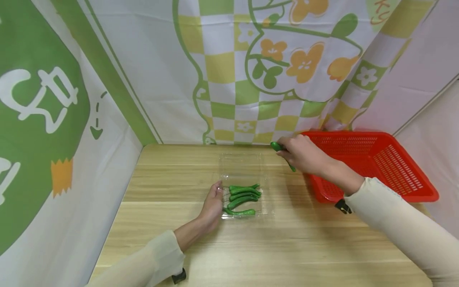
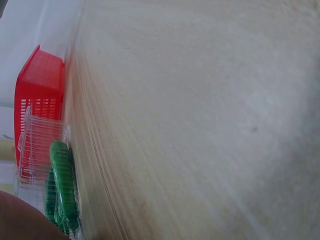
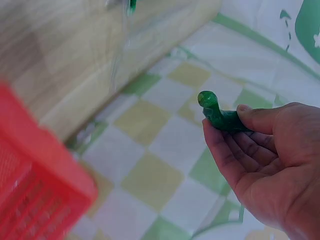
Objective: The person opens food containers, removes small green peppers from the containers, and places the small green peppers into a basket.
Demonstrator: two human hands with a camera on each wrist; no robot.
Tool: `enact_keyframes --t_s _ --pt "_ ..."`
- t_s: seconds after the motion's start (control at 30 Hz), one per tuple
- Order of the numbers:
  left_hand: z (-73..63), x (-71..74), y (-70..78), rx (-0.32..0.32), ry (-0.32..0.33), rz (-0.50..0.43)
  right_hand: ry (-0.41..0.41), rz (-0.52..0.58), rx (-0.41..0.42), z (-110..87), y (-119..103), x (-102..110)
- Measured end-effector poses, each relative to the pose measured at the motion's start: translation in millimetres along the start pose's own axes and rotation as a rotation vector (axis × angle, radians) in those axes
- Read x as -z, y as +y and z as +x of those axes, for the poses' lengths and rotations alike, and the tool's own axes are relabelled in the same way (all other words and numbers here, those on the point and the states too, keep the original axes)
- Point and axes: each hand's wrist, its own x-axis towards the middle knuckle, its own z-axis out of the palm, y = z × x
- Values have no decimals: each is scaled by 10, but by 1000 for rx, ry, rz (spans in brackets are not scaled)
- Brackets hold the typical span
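A clear plastic clamshell box (image 1: pixel 241 164) lies with its lid folded back on the table. Several green chili peppers (image 1: pixel 244 197) lie side by side in its near half. My left hand (image 1: pixel 212 205) holds the box's left edge, thumb at the rim; in the left wrist view only a dark part of that hand (image 2: pixel 22 220) shows beside the box. Up and to the right of the lid, my right hand (image 1: pixel 305 153) pinches one green chili pepper (image 3: pixel 225 120) between thumb and fingers, its stem end sticking out in the right wrist view.
A red plastic basket (image 1: pixel 401 167) with slotted walls stands at the table's right, under my right forearm. The wooden table (image 1: pixel 172 175) meets a printed cloth (image 1: pixel 222 87) along its back edge. Another cloth wall (image 1: pixel 107 159) runs down the left side.
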Motion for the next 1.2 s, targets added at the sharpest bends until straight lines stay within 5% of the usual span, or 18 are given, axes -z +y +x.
enact_keyframes --t_s 0.67,1.2 --pt "-2 -22 -7 -5 14 7 23 -75 -251 -46 549 577" --pt "-35 -18 -2 10 4 23 -94 -104 -347 -79 1138 755"
